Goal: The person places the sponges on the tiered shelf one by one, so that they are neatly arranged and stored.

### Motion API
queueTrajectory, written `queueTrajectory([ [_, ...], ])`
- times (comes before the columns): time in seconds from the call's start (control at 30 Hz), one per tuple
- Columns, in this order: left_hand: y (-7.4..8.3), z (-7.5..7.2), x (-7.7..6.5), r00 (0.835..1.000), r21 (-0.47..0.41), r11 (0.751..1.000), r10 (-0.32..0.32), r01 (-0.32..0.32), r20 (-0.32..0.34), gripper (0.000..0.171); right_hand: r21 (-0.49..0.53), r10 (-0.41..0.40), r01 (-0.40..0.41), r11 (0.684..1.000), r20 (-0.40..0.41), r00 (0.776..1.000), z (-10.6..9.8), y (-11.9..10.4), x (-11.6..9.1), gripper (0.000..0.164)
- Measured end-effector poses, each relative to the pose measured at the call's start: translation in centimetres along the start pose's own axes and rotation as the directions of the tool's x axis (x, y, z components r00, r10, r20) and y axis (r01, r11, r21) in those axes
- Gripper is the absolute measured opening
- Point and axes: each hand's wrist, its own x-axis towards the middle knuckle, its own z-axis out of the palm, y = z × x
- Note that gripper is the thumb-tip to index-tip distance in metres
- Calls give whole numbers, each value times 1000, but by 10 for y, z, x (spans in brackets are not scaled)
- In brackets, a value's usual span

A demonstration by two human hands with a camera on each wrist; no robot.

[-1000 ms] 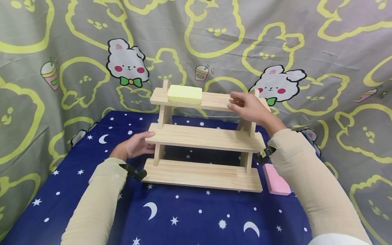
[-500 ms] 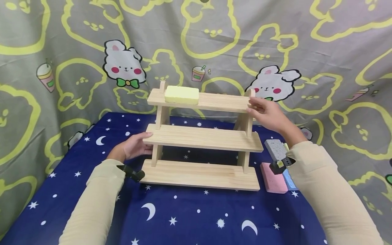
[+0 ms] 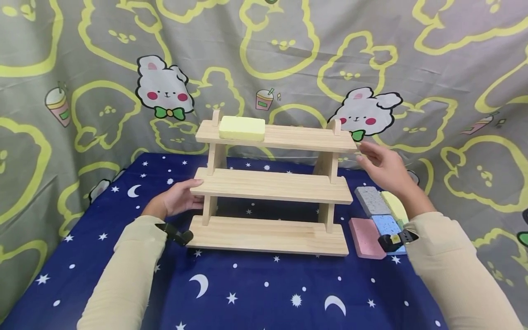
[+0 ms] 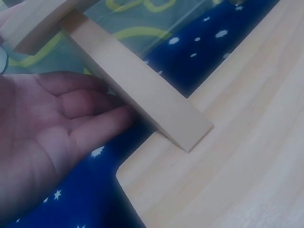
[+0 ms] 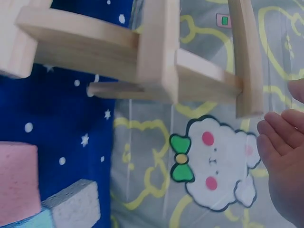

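A three-tier wooden display shelf (image 3: pixel 272 185) stands on the table, a pale yellow sponge block (image 3: pixel 242 128) lying at the left of its top tier. My left hand (image 3: pixel 179 198) grips the left end of the middle tier, thumb on top and fingers underneath. In the left wrist view those fingers (image 4: pixel 102 128) reach to the slanted upright (image 4: pixel 137 80). Just beyond the top tier's right end is my right hand (image 3: pixel 383 167), holding nothing, its fingers relaxed. The right wrist view shows that hand (image 5: pixel 289 156) close to the board's end (image 5: pixel 249 95).
Right of the shelf lie a pink sponge (image 3: pixel 367 238), a grey sponge (image 3: pixel 372 200), a blue sponge (image 3: pixel 387 224) and a yellow sponge (image 3: pixel 393 204). A dark blue star-patterned cloth (image 3: pixel 247 293) covers the table. A grey cartoon-print curtain (image 3: pixel 297 55) hangs behind.
My right hand has moved rightward along the top tier and off its right end, uncovering the sponges on the right. The left hand keeps its grip on the middle tier.
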Motion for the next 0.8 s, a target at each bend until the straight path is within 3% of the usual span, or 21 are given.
queueTrajectory([
  [0.4, 1, 0, 1, 1000, 7, 1000, -13, 13, -11, 66, -15, 104, -105, 994, -31, 994, 9, 37, -36, 61],
  [0.8, 0, -1, 2, 1000, -7, 1000, -6, 6, -7, 65, -7, 218, -219, 976, -84, 972, 42, 77, -85, 58],
])
